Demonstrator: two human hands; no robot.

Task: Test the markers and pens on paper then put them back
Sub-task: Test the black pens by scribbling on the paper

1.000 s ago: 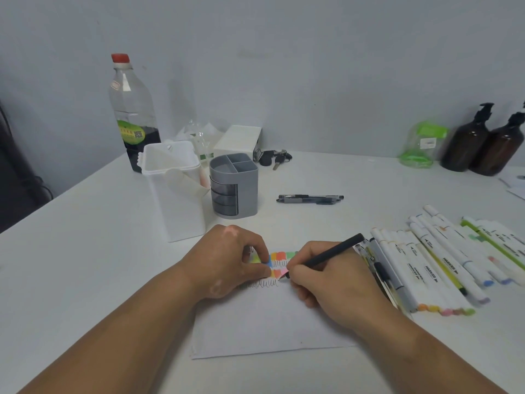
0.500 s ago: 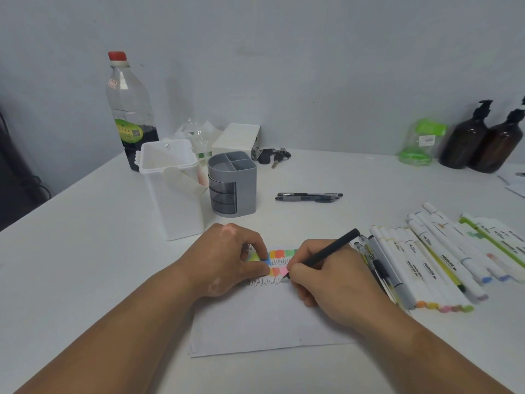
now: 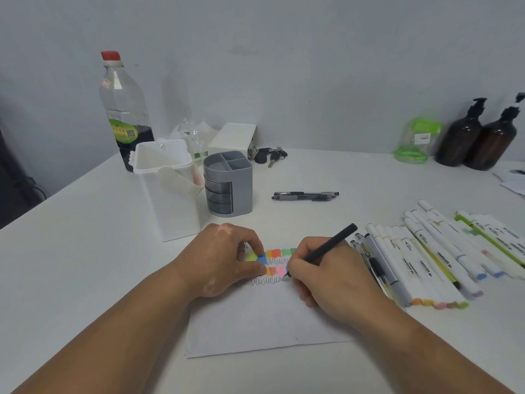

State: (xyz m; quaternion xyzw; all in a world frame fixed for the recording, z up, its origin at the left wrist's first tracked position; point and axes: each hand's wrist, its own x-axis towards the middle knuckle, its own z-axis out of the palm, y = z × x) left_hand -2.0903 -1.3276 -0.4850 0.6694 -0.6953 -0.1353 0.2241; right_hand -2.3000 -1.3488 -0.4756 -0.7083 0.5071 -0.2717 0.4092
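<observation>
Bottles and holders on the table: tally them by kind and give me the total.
Brown pump bottles: 2
Clear bottle with red cap: 1
Grey pen holder: 1
White tub: 1
Total: 5

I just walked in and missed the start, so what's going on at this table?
A person is testing a black pen on paper. The right hand grips it, tip at the end of a row of black loops under coloured patches. The left hand presses the paper down. Markers lie in rows to the right; a white box and grey organiser stand behind.
</observation>
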